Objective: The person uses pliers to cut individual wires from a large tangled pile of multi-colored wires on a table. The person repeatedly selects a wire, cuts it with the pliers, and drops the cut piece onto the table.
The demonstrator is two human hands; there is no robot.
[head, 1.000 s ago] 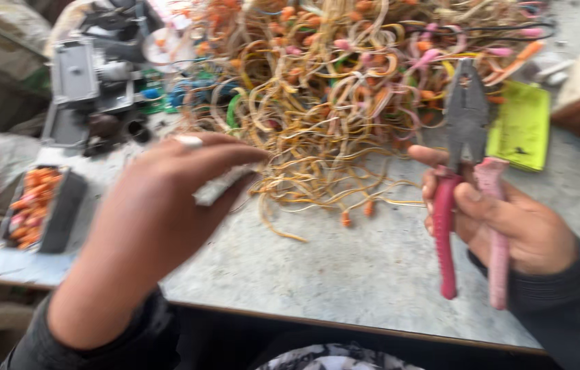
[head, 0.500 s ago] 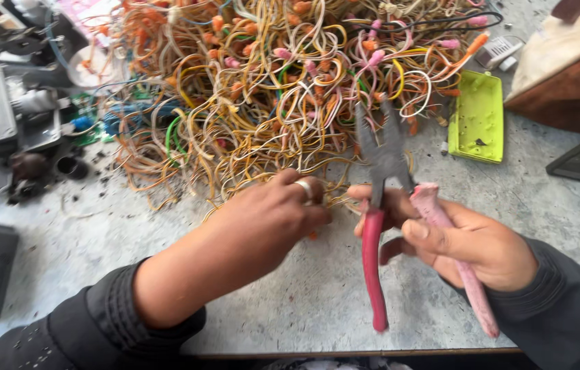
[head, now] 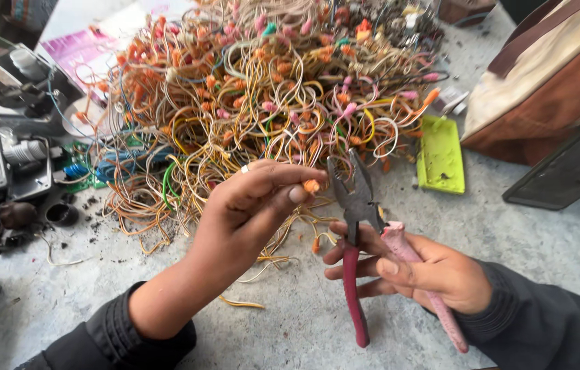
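Observation:
My left hand (head: 249, 212) pinches a small orange wire connector (head: 312, 186) between thumb and fingertips, right beside the jaws of the pliers. My right hand (head: 427, 270) grips the pliers (head: 357, 226) by their red and pink handles, jaws pointing up and slightly apart. Behind both hands lies a big tangled heap of thin yellow, orange and pink wires (head: 262, 103) with coloured connectors. Loose wire strands trail from the heap under my left hand.
A lime-green flat plastic piece (head: 441, 154) lies right of the heap. A brown and cream bag (head: 544, 82) and a dark panel (head: 564, 171) stand at the right. Grey electronic housings and dark parts (head: 9, 164) crowd the left side of the grey table (head: 290, 329).
The view shifted left across the table. My left hand rose from the surface and now holds an orange connector up by the plier jaws. My right hand kept the pliers upright.

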